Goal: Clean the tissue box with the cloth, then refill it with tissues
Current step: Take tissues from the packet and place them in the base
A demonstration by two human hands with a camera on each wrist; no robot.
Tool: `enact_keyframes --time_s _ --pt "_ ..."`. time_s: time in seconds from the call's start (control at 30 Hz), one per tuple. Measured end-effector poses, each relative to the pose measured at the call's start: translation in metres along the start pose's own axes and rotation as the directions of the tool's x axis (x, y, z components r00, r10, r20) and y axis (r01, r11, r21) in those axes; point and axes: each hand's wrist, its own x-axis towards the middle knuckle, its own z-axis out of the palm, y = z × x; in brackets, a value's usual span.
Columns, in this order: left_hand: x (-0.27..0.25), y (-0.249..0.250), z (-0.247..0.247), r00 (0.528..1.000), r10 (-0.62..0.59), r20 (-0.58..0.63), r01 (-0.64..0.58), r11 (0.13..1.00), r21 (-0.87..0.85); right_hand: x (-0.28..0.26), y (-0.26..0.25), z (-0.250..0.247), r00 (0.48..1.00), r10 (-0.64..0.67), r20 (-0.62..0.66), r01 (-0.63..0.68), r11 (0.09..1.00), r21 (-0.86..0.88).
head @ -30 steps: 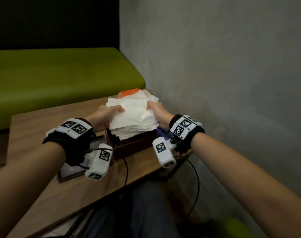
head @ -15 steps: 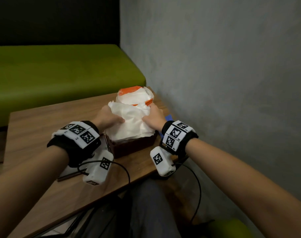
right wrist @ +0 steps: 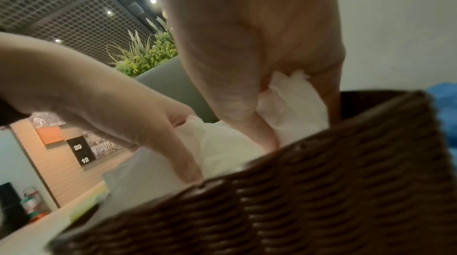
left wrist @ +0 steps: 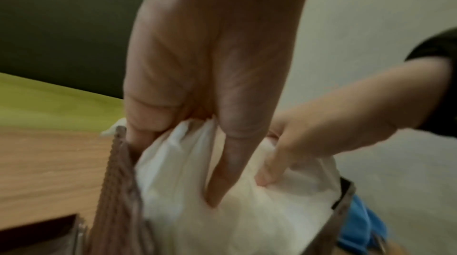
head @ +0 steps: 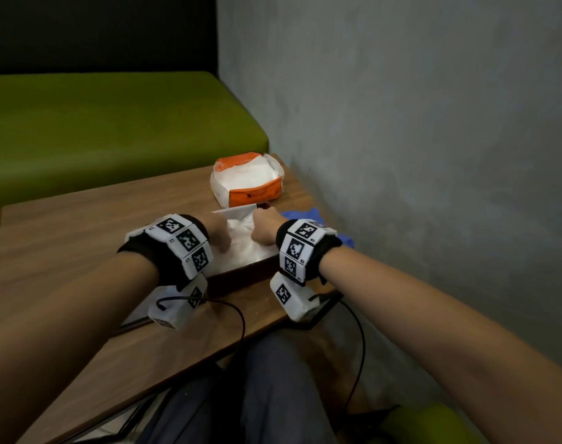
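Note:
A dark brown woven tissue box [head: 241, 278] stands near the table's right edge. A white stack of tissues [head: 246, 248] sits inside it. My left hand [head: 220, 235] grips the stack's left end, fingers [left wrist: 138, 138] down along the box wall [left wrist: 118, 200] and thumb pressed into the tissues [left wrist: 259, 220]. At the right end my right hand [head: 267, 229] pinches the stack [right wrist: 291, 106] between thumb and fingers inside the box wall [right wrist: 321, 191]. A blue cloth [head: 307, 216] lies right of the box. Behind stands an open orange and white tissue pack [head: 249, 182].
The wooden table [head: 81, 235] ends close to my legs at the front. A grey wall [head: 401, 123] runs along its right side and a green bench [head: 113, 123] lies behind. A dark flat object [head: 135, 322] sits under my left wrist. Cables hang from both wrist cameras.
The tissue stack, held above the box a second ago, has gone down into it. Both hands have sunk with it, and the orange pack behind now shows.

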Motion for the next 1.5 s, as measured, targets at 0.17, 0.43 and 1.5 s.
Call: enact_keyframes --time_s 0.17,0.43,1.5 --pt "-0.007 0.003 0.005 0.982 0.118 -0.145 -0.083 0.971 0.225 -0.009 -0.002 -0.011 0.988 -0.094 -0.126 0.085 0.993 -0.076" --pt "-0.01 -0.002 0.004 0.88 0.386 -0.278 -0.31 0.908 0.281 -0.01 0.006 0.004 0.948 -0.319 -0.023 0.316 0.944 -0.091" --pt "0.006 -0.008 0.042 0.952 0.298 -0.071 -0.27 0.926 0.266 0.02 -0.015 0.003 0.786 -0.563 -0.255 0.362 0.754 -0.549"
